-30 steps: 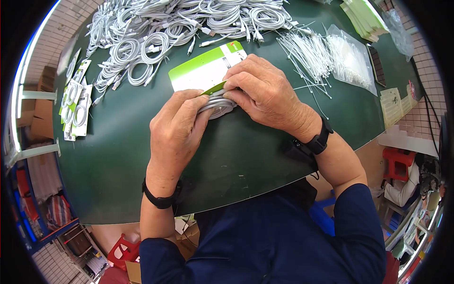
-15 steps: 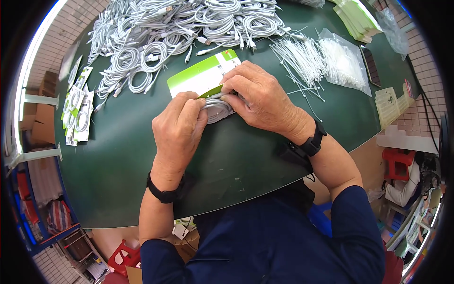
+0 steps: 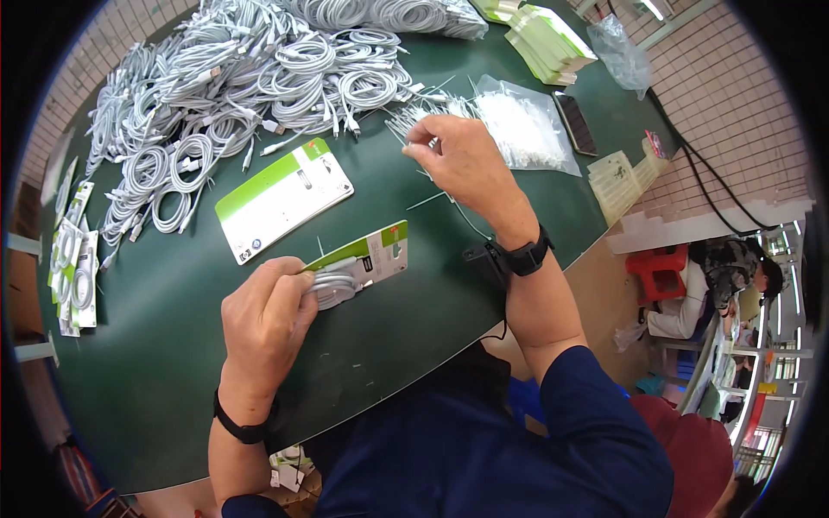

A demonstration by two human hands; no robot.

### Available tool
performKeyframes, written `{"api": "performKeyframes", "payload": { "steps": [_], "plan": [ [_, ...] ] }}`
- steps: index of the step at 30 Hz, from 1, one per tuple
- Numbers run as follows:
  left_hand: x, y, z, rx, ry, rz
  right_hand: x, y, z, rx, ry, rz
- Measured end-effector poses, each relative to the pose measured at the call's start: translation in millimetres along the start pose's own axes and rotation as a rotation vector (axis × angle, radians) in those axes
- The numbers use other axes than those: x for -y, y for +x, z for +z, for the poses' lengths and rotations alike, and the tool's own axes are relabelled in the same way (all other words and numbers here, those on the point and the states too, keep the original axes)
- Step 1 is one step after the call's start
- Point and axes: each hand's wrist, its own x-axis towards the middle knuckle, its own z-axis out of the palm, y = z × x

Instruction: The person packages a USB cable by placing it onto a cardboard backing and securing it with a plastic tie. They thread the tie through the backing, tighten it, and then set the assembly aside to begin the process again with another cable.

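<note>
My left hand (image 3: 269, 315) grips a green-and-white packaging card (image 3: 386, 248) together with a coiled grey-white cable (image 3: 335, 287) lying against it. A thin cable tie end (image 3: 319, 246) sticks up beside the card, near my fingers. My right hand (image 3: 466, 164) is raised at the near edge of a pile of white cable ties (image 3: 423, 110), thumb and fingertips pinched together. What they hold, if anything, is too small to make out. Another flat green-and-white card (image 3: 285, 200) lies on the dark green table between the cable heap and my left hand.
A large heap of coiled cables (image 3: 302, 65) covers the far left. Carded cables (image 3: 78, 259) lie at the left edge. To the far right are a bag of cable ties (image 3: 527, 129), a phone (image 3: 574, 123) and stacked cards (image 3: 548, 43). Another person (image 3: 691, 302) sits beyond the table.
My right hand has left the card and moved to the cable ties. My left hand keeps the card and cable, now nearer me. A second card shows separately on the table. The view has turned.
</note>
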Motion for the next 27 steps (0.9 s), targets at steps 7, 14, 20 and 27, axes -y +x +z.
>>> {"api": "performKeyframes", "payload": {
  "steps": [7, 14, 20, 27],
  "plan": [
    [-2.4, 2.3, 3.2, 0.006, -0.045, 0.003, -19.2, -26.4, -23.9, 0.139, -0.124, 0.078],
    [4.1, -5.3, -3.0, 0.005, -0.015, -0.034, -46.9, -43.5, -40.5, -0.195, 0.001, 0.160],
    [0.2, -2.5, 2.2, 0.015, -0.036, 0.009, -147.1, -54.5, -98.7, -0.563, -0.269, 0.267],
    [4.0, 4.7, 10.5, 0.034, -0.021, 0.003, -233.4, -42.3, -129.7, -0.360, -0.518, 0.764]
  ]
}}
